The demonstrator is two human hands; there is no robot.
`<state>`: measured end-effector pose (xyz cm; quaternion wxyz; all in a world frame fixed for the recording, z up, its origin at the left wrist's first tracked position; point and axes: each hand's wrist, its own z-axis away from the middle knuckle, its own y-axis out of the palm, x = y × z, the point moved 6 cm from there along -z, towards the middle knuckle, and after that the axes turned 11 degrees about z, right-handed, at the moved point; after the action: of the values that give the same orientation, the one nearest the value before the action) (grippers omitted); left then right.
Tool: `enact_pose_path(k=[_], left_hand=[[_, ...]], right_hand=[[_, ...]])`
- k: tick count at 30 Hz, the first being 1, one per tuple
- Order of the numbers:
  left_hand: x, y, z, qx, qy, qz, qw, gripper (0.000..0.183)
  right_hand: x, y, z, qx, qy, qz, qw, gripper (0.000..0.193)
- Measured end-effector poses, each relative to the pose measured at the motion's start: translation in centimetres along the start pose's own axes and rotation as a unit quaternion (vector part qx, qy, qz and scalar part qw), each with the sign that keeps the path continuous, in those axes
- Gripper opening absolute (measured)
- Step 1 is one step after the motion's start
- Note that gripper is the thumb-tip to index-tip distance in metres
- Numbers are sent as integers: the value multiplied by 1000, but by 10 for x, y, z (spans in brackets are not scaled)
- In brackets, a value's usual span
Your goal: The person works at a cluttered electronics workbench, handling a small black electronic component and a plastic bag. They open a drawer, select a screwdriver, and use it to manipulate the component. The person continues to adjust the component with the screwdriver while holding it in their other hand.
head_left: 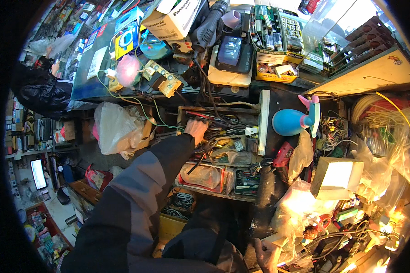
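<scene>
My left hand (196, 130) reaches down into an open drawer (248, 110) crammed with hand tools. Its fingers are curled and closed among the tools, and their tips are hidden. Red-handled pliers (195, 113) lie just beyond the knuckles. Dark-handled pliers (204, 152) and several yellow-handled tools (223, 142) lie to the right of the hand. At the lower edge, my right hand (265, 255) is partly in view beside a crumpled plastic bag (290, 214). Shadow and the picture's edge hide most of its fingers.
A blue spray bottle (288, 122) lies right of the drawer, near a red tool (284, 154). An extension socket (161, 78) with green cable sits on the glass counter (87, 82). Plastic bags (116, 129) hang at the left. Another person's dark sleeve (43, 93) shows far left.
</scene>
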<state>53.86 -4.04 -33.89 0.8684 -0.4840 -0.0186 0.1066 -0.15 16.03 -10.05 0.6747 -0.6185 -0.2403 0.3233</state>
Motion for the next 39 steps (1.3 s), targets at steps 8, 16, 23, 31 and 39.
enact_pose_path(k=[8,16,23,31,39], left_hand=[[3,-18,38,-3,73,-15,997,6],[-13,-68,71,-310,183,152,921,10],[-31,-96,52,-37,85,402,911,17],[-31,-70,88,204,-52,839,502,11],[-47,-69,119,165,-31,856,489,26]], right_hand=[[-25,-36,-67,183,364,-429,806,49],[-19,-47,-98,177,328,-438,818,47],[-15,-48,-107,181,323,-403,837,44],[5,-32,-159,170,295,-456,822,39],[106,64,-339,298,214,-777,511,48]])
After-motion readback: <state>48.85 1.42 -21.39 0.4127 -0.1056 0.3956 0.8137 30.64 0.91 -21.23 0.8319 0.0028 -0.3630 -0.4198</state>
